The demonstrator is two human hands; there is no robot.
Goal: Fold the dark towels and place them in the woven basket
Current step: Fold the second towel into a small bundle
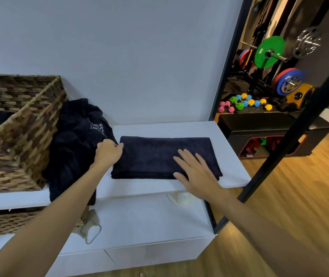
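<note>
**Folded towel under both your hands on the shelf**

Your folded dark navy towel lies flat on the white shelf top, to the right of the large woven wicker basket. Your left hand pinches the towel's left edge with curled fingers. Your right hand rests flat on its right front part, fingers straight and spread. Between the basket and the folded towel, a crumpled dark navy cloth with pale lettering leans against the basket's side and hangs over the shelf's front edge.
</note>
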